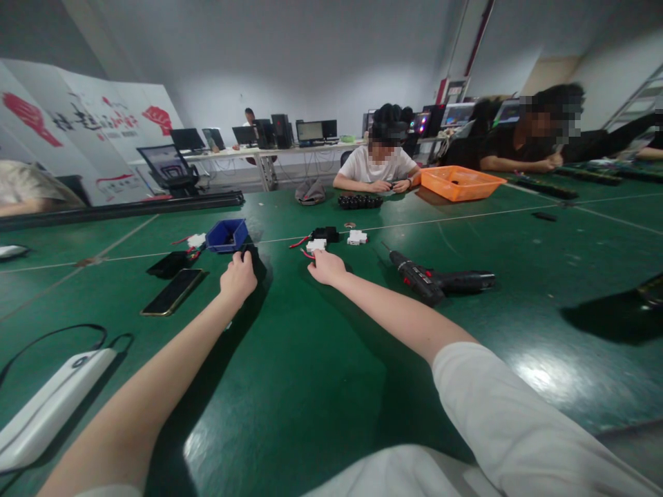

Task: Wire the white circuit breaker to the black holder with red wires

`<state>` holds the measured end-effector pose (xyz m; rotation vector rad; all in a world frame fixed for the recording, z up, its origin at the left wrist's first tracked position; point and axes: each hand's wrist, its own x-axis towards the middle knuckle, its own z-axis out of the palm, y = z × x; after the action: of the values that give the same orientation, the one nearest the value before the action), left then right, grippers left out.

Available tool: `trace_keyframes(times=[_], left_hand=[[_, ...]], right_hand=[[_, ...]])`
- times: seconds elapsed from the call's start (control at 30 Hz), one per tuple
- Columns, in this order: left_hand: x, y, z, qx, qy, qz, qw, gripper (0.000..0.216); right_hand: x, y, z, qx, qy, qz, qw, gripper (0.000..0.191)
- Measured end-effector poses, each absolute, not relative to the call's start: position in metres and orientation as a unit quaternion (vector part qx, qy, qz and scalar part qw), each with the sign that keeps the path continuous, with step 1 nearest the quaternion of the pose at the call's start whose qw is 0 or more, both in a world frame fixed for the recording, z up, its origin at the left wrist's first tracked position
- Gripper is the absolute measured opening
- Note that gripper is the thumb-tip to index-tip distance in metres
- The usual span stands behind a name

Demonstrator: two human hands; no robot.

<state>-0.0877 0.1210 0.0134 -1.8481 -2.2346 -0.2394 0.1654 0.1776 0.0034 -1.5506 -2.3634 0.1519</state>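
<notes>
At the far reach of both arms, on the green table [311,386], the white module [315,245] lies dead ahead of my right hand [326,268], touching the fingertips. Its long axis runs crosswise, left to right, with the red leads [296,243] trailing off its left end. Right fingers are curled down onto its near edge; can't tell whether that's a real pinch or just contact. A black block [325,235] sits just behind the module, close enough that I can't say whether they touch, and a second white piece [356,237] sits apart to the right. My left hand [238,276] is clenched around a small black part [249,252], just beside the near right corner of the blue bin [226,235]. Bare table lies between that hand and the module, so the right hand is clearly the nearer one. The drill [440,279] lies right of my right forearm, untouched, bit end pointing away and to the left, toward the module group. Phone [173,291] and a flat black piece [168,264] are left of my left wrist, power bank [46,407] near my left elbow. Across the table a co-worker [376,166] has both hands together, beside an orange tray [458,183]
</notes>
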Motion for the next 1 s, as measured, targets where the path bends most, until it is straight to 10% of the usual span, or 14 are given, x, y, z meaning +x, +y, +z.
trace_keyframes(times=[1.0], left_hand=[[-0.0904,0.1176,0.0151,-0.618,-0.778,-0.058,0.097,0.069]], right_hand=[[0.1643,0.1790,0.0044,-0.541,-0.826,0.054,0.148,0.034]])
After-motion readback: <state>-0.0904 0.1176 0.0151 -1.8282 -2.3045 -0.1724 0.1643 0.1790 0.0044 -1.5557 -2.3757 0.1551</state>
